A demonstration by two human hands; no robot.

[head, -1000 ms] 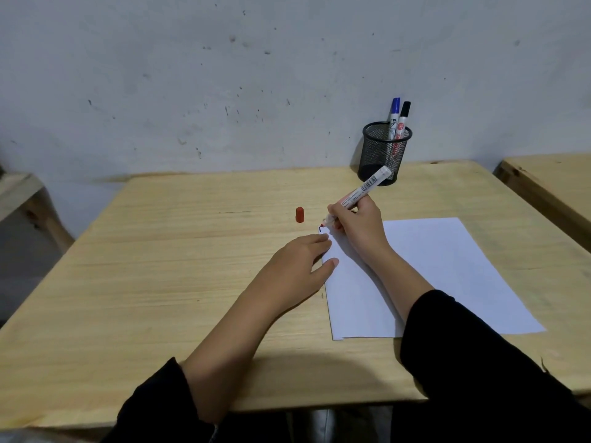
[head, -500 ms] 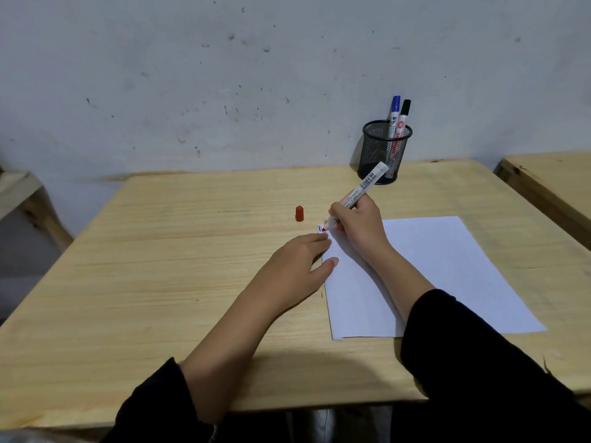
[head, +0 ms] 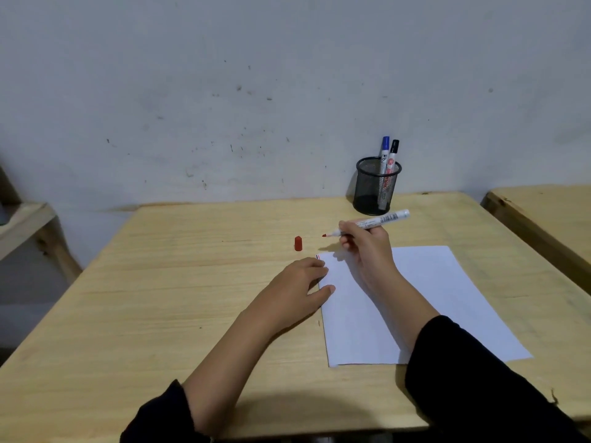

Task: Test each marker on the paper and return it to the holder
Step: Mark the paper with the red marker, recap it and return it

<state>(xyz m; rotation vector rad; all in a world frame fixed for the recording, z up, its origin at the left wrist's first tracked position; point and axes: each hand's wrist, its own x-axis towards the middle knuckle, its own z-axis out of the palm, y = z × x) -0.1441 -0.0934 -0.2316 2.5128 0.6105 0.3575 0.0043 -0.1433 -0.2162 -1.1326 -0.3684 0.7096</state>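
Note:
My right hand (head: 367, 251) grips an uncapped white marker (head: 380, 220) with a red tip, held nearly level above the table, tip pointing left. Its red cap (head: 298, 243) stands upright on the wood, left of the tip. A white sheet of paper (head: 425, 298) lies on the table, with small coloured strokes at its top left corner (head: 317, 257). My left hand (head: 297, 289) rests flat, fingers apart, pressing the paper's left edge. A black mesh holder (head: 376, 187) at the back holds a blue-capped marker (head: 384, 151) and a black-capped marker (head: 393, 153).
The wooden table (head: 179, 282) stands against a grey wall. A second wooden table (head: 543, 212) is at the right, across a narrow gap. A wooden shelf edge (head: 22, 222) shows at the left.
My right hand has lifted the marker off the paper's top left corner and tilted it nearly level, tip toward the cap. Small marks now show at that corner. My left hand stayed put.

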